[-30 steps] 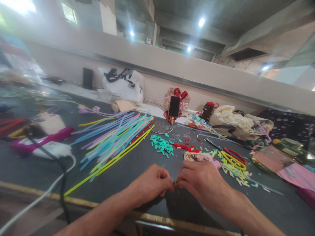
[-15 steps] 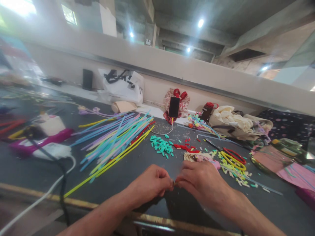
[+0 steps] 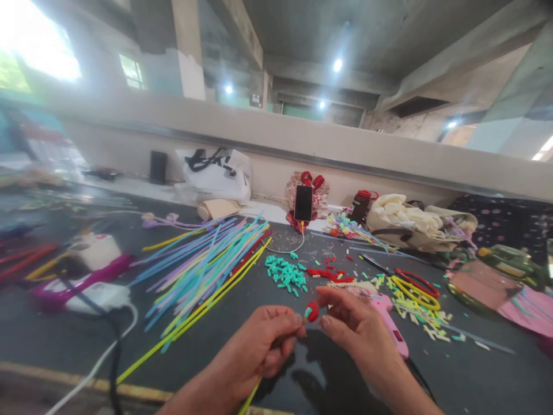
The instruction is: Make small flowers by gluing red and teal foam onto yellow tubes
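Note:
My left hand [image 3: 265, 340] is closed around a pipe-cleaner flower. Its small red head [image 3: 313, 310], with a bit of teal on it, pokes out past my thumb and fingertips. Below that hand a yellow-green stem [image 3: 250, 397] comes out. Just right of the red head, my right hand [image 3: 360, 328] is apart from it, with its fingers spread and nothing in them. Beside and partly behind the right hand lies a pink glue gun [image 3: 392, 325]. Beyond the hands is a heap of short teal pieces [image 3: 286, 274], with red pieces [image 3: 330, 275] to its right.
Long coloured pipe cleaners [image 3: 207, 268] spread across the left. Scissors [image 3: 417, 288] and pale yellow pieces [image 3: 410, 308] lie right. A phone [image 3: 303, 203] stands at the back on a cable. A white cable [image 3: 97, 363] crosses the table edge; bags [image 3: 216, 176] line the wall.
My hands, earlier close together at the fingertips, have parted. The right hand has opened and turned, and the red flower head now shows at the left hand's fingertips. The camera view has tilted up.

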Available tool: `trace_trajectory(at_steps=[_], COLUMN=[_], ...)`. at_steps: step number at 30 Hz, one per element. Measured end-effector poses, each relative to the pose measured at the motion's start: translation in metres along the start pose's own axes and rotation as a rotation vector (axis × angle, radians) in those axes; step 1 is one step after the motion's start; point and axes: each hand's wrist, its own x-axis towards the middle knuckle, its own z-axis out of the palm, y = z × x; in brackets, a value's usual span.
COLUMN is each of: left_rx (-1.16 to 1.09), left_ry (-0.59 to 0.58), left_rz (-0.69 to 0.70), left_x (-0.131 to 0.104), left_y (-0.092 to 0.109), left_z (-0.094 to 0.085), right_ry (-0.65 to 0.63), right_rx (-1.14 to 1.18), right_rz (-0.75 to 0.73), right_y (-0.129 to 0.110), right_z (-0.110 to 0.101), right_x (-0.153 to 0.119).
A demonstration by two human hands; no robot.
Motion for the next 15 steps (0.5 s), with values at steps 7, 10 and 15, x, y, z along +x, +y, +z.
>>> trace_trajectory(at_steps=[7,10,15], left_rx=[-0.139,-0.176,-0.187], left_ry=[-0.069,-0.085,-0.112], left_rz=[-0.049,-0.057,-0.044], left_x=[-0.004,-0.003,-0.002], left_y=[0.000,-0.001,-0.003], left_z=[0.000,0.000,0.001], right_ry=[-0.116,-0.105,-0.084], right_rx=[0.415,0.458,0.426], right_rz=[0.046,0.029,0.001], right_y=[-0.002,0.000,0.002], right_z=[0.015,0.016,0.015], right_x=[0.003,0.006,0.008])
